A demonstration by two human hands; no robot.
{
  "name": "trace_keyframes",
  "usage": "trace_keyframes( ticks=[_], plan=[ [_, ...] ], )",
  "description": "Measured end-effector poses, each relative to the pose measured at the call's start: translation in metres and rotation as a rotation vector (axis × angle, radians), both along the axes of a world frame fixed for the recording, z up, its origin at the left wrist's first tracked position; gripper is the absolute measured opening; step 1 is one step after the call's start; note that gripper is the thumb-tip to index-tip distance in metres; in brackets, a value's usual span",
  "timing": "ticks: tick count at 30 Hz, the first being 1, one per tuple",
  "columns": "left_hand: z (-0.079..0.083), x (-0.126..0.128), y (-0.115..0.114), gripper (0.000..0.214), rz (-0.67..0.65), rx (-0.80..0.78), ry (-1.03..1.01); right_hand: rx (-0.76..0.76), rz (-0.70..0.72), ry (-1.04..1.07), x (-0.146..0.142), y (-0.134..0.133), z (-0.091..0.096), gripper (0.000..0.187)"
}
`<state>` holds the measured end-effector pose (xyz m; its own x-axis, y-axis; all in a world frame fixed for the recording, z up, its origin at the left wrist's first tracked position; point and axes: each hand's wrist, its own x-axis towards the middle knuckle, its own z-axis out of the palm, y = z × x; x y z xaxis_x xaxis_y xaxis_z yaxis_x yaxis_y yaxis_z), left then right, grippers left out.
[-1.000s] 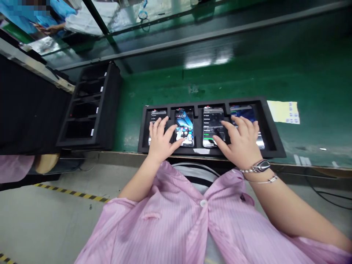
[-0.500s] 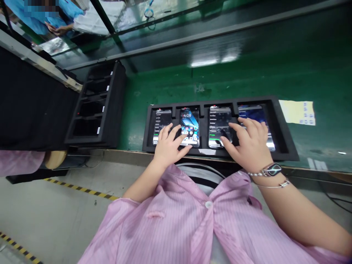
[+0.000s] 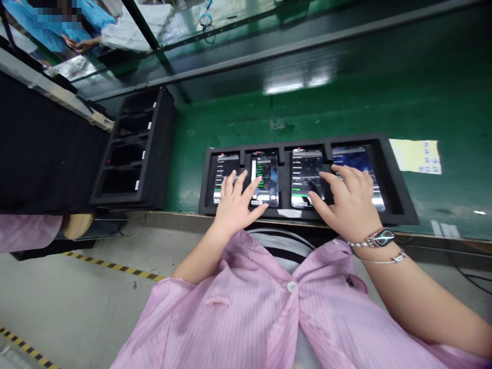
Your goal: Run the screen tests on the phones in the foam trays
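Observation:
A black foam tray point(image 3: 307, 144) lies on the green bench and holds several smartphones side by side, screens up. My left hand point(image 3: 235, 202) rests its fingertips on the leftmost phone point(image 3: 226, 171) and the second phone point(image 3: 267, 171), which shows a list with green bars. My right hand point(image 3: 346, 197) lies over the third phone point(image 3: 307, 169) and the rightmost phone point(image 3: 355, 159), with its fingers on their screens. Neither hand grips anything, and both partly hide the screens.
A black slotted foam rack point(image 3: 132, 148) stands left of the tray on the green bench mat point(image 3: 288, 118). A yellow paper note point(image 3: 415, 156) lies to the right. Beyond a glass panel point(image 3: 215, 20) sits a person in blue point(image 3: 57, 31). Another pink sleeve point(image 3: 26, 233) shows far left.
The second phone's screen has gone from a 14:09 home screen to a list with green bars. My left hand has shifted slightly, and the view has moved a little to the left.

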<state>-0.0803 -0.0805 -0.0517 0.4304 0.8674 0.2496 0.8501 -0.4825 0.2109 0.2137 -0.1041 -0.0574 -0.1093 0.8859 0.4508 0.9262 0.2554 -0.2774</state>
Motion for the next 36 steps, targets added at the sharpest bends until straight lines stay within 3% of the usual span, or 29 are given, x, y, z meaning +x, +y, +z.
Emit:
trace_keyframes(
  ticks=[3,8,14,22,26,30,36],
  plan=[
    [0.001,0.001,0.001,0.061,-0.002,-0.034,0.020,-0.028,-0.014,0.012,-0.001,0.000,0.001,0.048],
    [0.003,0.001,0.000,0.069,0.013,-0.025,-0.013,-0.053,-0.005,0.025,0.000,0.001,0.002,0.050],
    [0.001,0.001,-0.001,0.064,0.006,0.024,-0.040,-0.058,0.004,0.040,-0.001,0.001,0.002,0.051],
    [-0.001,-0.007,-0.003,0.030,-0.083,0.103,-0.170,-0.042,0.008,0.018,0.000,0.001,0.001,0.047],
    [0.001,-0.001,0.000,0.041,0.007,0.026,-0.091,-0.028,0.007,-0.004,-0.001,0.001,0.002,0.046],
    [0.000,0.006,0.003,0.092,0.142,-0.047,-0.028,-0.036,-0.001,0.003,-0.002,0.001,0.003,0.045],
    [-0.001,0.005,0.000,0.078,0.135,0.026,-0.030,-0.049,0.002,0.006,-0.001,0.001,0.002,0.045]
  ],
)
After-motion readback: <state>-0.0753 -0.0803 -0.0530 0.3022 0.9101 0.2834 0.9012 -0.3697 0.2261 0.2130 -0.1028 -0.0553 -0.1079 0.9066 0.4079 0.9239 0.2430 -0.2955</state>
